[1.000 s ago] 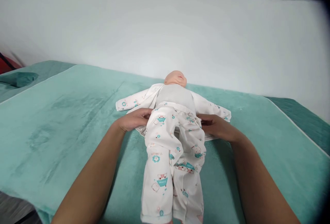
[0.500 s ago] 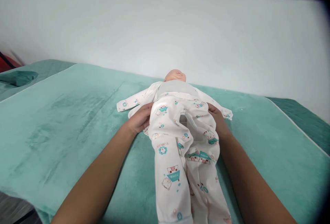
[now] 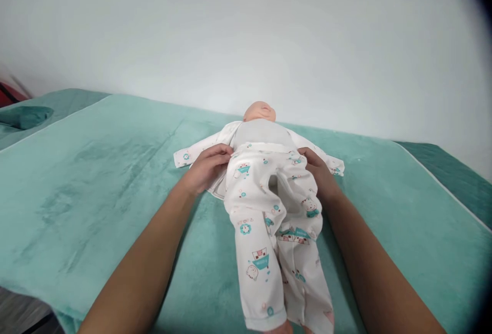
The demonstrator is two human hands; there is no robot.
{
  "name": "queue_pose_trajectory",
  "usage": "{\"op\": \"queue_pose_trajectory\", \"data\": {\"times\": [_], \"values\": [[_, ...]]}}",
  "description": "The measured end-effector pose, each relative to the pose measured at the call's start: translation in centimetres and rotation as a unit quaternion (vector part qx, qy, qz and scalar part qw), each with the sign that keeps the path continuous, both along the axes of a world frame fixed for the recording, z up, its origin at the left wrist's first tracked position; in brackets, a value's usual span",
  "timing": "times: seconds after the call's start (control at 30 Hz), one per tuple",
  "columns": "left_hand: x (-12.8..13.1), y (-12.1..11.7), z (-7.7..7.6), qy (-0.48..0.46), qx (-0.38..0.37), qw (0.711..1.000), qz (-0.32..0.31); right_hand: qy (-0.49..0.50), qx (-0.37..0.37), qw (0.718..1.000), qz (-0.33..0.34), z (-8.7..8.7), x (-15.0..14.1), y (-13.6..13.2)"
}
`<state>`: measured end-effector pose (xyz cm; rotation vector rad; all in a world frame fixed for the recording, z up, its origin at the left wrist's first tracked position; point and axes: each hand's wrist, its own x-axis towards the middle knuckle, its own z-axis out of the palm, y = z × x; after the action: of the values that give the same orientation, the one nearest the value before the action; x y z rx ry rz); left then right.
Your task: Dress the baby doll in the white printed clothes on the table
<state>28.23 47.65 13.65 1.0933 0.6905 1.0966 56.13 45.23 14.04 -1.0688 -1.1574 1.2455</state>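
A baby doll (image 3: 260,111) lies on its back, head away from me. It wears white printed trousers (image 3: 257,195) with an open crotch, and a white printed jacket (image 3: 203,147) spread open beneath it, sleeves out to both sides. Grey cloth or body (image 3: 263,131) shows at the chest. My left hand (image 3: 209,167) is closed at the left side of the waistband, fingertips pinching its edge. At the right side of the waistband, my right hand (image 3: 317,167) is closed too, its fingertips partly hidden by the trousers.
A teal plush cover (image 3: 107,185) is spread under the doll, up against a white wall (image 3: 192,42). Darker teal fabric (image 3: 442,165) lies at the right edge, and something red (image 3: 9,94) stands at the far left. Grey floor (image 3: 19,308) shows at the lower left.
Both hands have moved a little up along the waistband. The trousers sit slightly higher, and the doll's feet now show below the cuffs.
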Motion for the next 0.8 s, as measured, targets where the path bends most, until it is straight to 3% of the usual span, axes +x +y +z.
{"op": "queue_pose_trajectory", "data": {"times": [0.1,0.2,0.3,0.4,0.57,0.63,0.8], "values": [[-1.1,0.1,0.5,0.050,0.043,0.998,-0.008,-0.045,0.009,0.999,-0.008,-0.5,0.4,-0.2],[-1.2,0.0,1.1,0.113,0.118,0.986,-0.010,-0.113,0.074,0.991,-0.017,-0.7,0.7,-0.3],[-0.5,0.0,1.2,0.178,0.201,0.962,0.040,-0.158,0.135,0.977,-0.046,-0.9,0.7,-0.3],[0.3,-0.1,1.0,0.239,0.289,0.919,0.117,-0.163,0.122,0.976,-0.077,-1.1,0.3,0.0],[1.5,0.0,0.5,0.346,0.425,0.813,0.196,-0.092,0.039,0.991,-0.084,-0.9,-0.4,0.7],[1.9,0.0,0.4,0.363,0.430,0.801,0.206,-0.053,0.017,0.996,-0.072,-0.8,-0.5,1.0],[2.6,0.7,0.6,0.391,0.339,0.824,0.232,-0.065,0.004,0.995,-0.075,-1.3,-0.4,1.7]]}}
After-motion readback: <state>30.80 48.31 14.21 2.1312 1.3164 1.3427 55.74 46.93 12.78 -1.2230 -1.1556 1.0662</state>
